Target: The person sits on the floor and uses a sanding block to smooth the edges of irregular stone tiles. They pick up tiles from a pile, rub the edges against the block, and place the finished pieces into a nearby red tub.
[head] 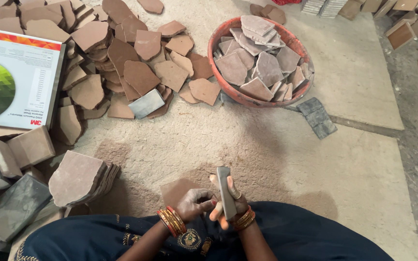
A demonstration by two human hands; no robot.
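Note:
A flat grey stone piece (pixel 225 189) stands on its edge in front of my lap, and my right hand (pixel 235 202) grips it from the right side. My left hand (pixel 195 202) rests against the lower end of that piece, fingers curled toward it. A brown stone slab (pixel 179 190) lies flat on the dusty ground just left of my hands. Both wrists carry red and gold bangles, and dark blue cloth covers my lap.
A red basin (pixel 222 35) full of broken stone pieces sits ahead on the right. A large heap of brown stone shards (pixel 131 63) spreads ahead on the left. A white printed box (pixel 18 79) and stacked slabs (pixel 78 178) lie at the left. Dark grey tiles (pixel 318 117) lie beside the basin.

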